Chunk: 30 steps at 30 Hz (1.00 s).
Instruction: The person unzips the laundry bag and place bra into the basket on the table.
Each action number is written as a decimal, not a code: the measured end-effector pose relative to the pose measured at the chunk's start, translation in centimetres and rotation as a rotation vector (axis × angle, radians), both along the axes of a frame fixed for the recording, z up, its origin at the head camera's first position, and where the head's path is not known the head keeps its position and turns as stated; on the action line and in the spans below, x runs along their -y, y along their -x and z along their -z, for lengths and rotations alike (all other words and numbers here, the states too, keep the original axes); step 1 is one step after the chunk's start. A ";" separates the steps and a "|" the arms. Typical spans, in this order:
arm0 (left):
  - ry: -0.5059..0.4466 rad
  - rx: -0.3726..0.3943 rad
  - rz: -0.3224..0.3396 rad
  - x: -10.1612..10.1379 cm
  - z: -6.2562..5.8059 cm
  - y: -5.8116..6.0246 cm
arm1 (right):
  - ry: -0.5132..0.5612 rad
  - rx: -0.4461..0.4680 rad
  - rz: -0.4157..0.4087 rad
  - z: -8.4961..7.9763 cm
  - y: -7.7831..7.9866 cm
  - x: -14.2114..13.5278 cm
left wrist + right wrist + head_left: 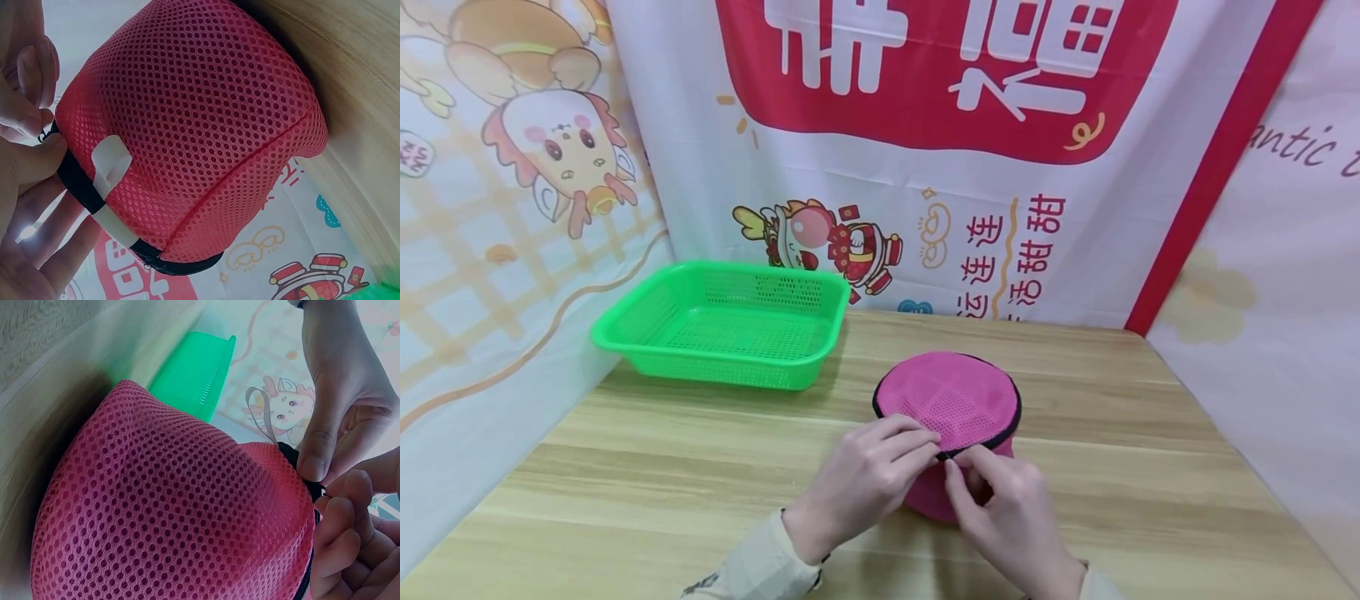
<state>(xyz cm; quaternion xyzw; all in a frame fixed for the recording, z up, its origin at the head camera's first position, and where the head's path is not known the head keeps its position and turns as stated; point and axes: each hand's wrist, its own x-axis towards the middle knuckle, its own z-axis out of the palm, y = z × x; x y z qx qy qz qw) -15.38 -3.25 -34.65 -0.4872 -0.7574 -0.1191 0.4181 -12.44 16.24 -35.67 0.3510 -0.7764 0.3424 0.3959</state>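
Note:
A pink mesh laundry bag [951, 392] stands upright on the table, its round top edged by a black zipper band [78, 181]. My left hand [872, 475] pinches the near part of this band between thumb and fingers. Right beside it, my right hand [1015, 508] pinches the small zipper pull [324, 492] with thumb and forefinger. A white fabric loop [111, 164] sticks out from the bag's side near the band. The honeycomb mesh wall [156, 500] bulges outward, and the bag's contents are hidden.
A green plastic basket [722, 371] with perforated walls sits at the back left of the wooden table [700, 467]. Printed cloths hang behind the table [1037, 250] and along its left [512, 275] and right [1262, 333] sides.

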 end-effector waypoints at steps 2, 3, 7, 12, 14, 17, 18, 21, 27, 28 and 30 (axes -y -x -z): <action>0.003 -0.003 -0.001 0.0 0.0 0.0 | 0.002 0.006 -0.002 0.0 0.0 -0.1; 0.004 -0.003 -0.001 0.0 0.0 0.0 | 0.004 0.006 0.000 0.0 -0.1 -0.1; 0.010 0.002 -0.003 -0.1 0.0 0.0 | 0.006 0.000 0.013 0.1 -0.1 -0.3; 0.009 -0.016 -0.004 0.0 0.0 0.2 | -0.001 -0.023 0.030 0.0 0.0 -0.3; 0.008 -0.023 -0.006 0.1 -0.1 0.2 | -0.001 -0.014 0.028 0.0 0.1 -0.3; 0.008 -0.016 -0.008 0.2 -0.1 0.2 | 0.003 0.001 0.023 0.0 0.1 -0.3; 0.010 -0.014 -0.008 0.2 -0.1 0.2 | 0.004 0.000 0.021 0.0 0.1 -0.3; 0.010 -0.007 -0.005 0.3 -0.2 0.1 | 0.016 0.002 0.013 0.0 0.1 -0.5; -0.009 0.004 -0.008 0.5 -0.2 0.1 | 0.030 0.015 0.022 0.0 0.3 -0.7; -0.013 0.014 -0.006 0.4 -0.2 0.1 | 0.033 0.019 0.024 0.0 0.3 -0.7; -0.023 0.038 0.000 0.4 -0.1 0.1 | 0.035 0.021 0.019 0.0 0.3 -0.7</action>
